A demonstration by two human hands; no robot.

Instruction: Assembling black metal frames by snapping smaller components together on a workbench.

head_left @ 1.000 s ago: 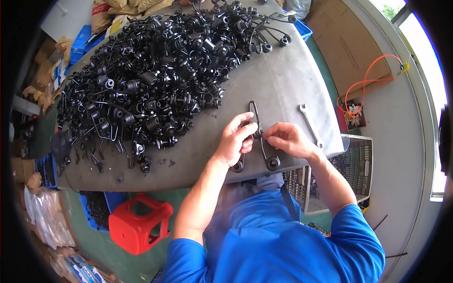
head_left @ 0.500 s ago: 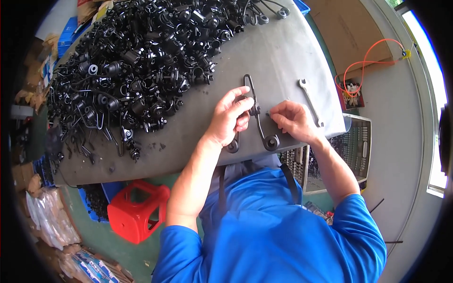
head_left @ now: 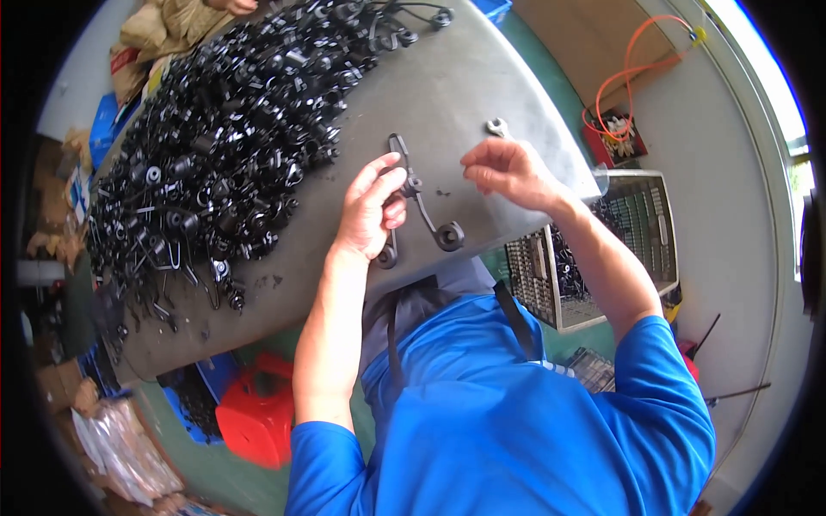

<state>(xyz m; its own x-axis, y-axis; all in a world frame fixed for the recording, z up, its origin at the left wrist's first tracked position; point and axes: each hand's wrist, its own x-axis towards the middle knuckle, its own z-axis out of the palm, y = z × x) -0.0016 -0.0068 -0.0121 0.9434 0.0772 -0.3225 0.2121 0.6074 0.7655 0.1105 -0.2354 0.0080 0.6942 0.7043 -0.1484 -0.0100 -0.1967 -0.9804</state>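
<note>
My left hand (head_left: 372, 211) is closed around a black bent metal rod bracket (head_left: 416, 189) above the near part of the grey table. The bracket has a narrow loop at its far end and round eyes at its near ends; my fingers cover part of it. To the right, my right hand (head_left: 514, 174) hovers over the table with loosely bent fingers and a gap before the thumb. I see nothing held in it. It hides most of a wrench (head_left: 496, 127), whose open jaw shows beyond the fingers. Small dark bits (head_left: 443, 193) lie between the hands.
A large heap of black metal brackets and clamps (head_left: 232, 129) covers the left of the table (head_left: 413, 86). Grey crates (head_left: 551, 297) stand off its right edge. A red stool (head_left: 258, 417) is below left. Another person's hand (head_left: 234, 6) shows at the far edge.
My right hand has risen from beside the small dark bits and moved away over the wrench. The left hand still holds the bracket. The whole view has shifted, and another person's hand now shows.
</note>
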